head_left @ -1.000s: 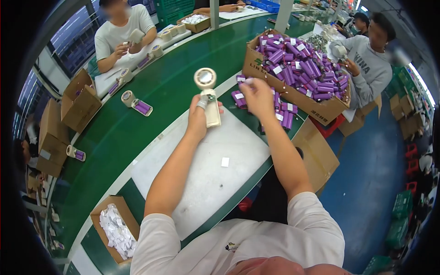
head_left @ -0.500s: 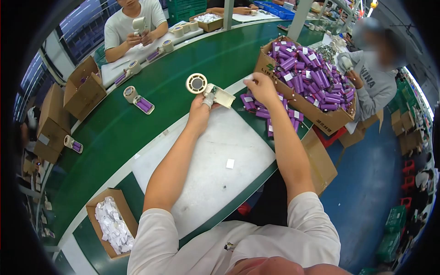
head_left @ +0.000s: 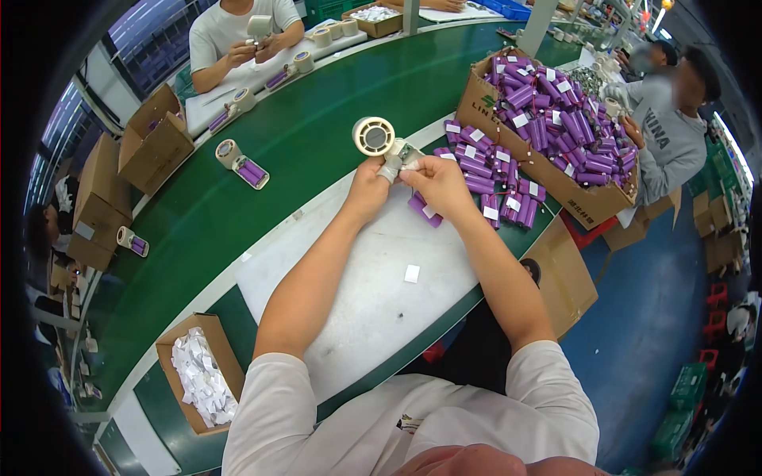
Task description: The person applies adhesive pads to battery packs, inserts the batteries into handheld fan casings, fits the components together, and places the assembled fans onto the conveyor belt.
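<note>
My left hand (head_left: 370, 190) is closed around a cream handheld fan (head_left: 373, 136), its round grille tilted up and its handle shell turned to the right. Grey wrapping shows around a left finger. At the handle's inner parts, my right hand (head_left: 441, 186) is pinched. Just below it is a purple battery pack (head_left: 425, 210) with a white label, its thin wires leading up toward those fingertips; the wire ends are hidden. Several more purple battery packs (head_left: 475, 163) lie in a loose pile to the right of the hands.
A cardboard box (head_left: 548, 170) heaped with battery packs stands at the right. A small white label (head_left: 412, 274) lies on the white board (head_left: 357, 293). At lower left is a box of white slips (head_left: 208, 381). Other fans (head_left: 242, 164) sit on the green belt (head_left: 317, 119); co-workers sit beyond.
My right hand has come from the pile to the fan handle, bringing a battery pack over the board's edge. My left hand still holds the fan. The view has shifted slightly.
</note>
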Demonstrator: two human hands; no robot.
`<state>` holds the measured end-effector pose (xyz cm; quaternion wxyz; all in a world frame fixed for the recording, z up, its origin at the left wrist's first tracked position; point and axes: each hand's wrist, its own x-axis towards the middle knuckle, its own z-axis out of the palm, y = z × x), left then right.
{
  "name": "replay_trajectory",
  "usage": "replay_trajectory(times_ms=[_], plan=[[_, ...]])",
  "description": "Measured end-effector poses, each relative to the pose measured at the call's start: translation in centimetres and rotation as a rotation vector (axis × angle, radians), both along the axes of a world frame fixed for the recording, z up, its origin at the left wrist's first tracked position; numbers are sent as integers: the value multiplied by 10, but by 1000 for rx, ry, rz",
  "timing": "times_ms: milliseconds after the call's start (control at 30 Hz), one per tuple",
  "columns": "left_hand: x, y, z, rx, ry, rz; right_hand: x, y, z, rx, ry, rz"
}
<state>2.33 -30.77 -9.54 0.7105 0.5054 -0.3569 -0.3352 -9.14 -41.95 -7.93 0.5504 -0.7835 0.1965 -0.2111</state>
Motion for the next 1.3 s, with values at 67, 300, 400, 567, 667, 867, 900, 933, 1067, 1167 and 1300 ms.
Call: replay_trajectory(times_ms=[67,300,400,567,667,867,900,933,1067,1167,1300], plan=[[-1,0,2,-25,5,8,0,-1,-2,13,-73,2],[0,-4,-5,-44,-61,-50,1,-1,-7,-69,-58,-97],[-6,-1,2,-21,-59,-32,1,0,-9,-120,-61,-88],[-10,-1,2,-14,-51,7,-4,3,-3,-307,-169,-113],[-16,-1,3,9,-108,67,-6,11,7,-102,-56,-141],[-12,-5,-7,64,-337,158,-7,6,9,181,-73,-54],[-16,-4,-4,81,-373,215,-7,5,7,195,-70,-54],[-16,-1,0,120,-452,226,-7,4,6,210,-68,-57],[-20,4,9,143,-615,250,-7,3,5,246,-72,-63],[-19,3,11,117,-580,243,-9,7,6,72,-65,-109],[-14,3,3,85,-669,234,-13,11,15,-52,3,-121]])
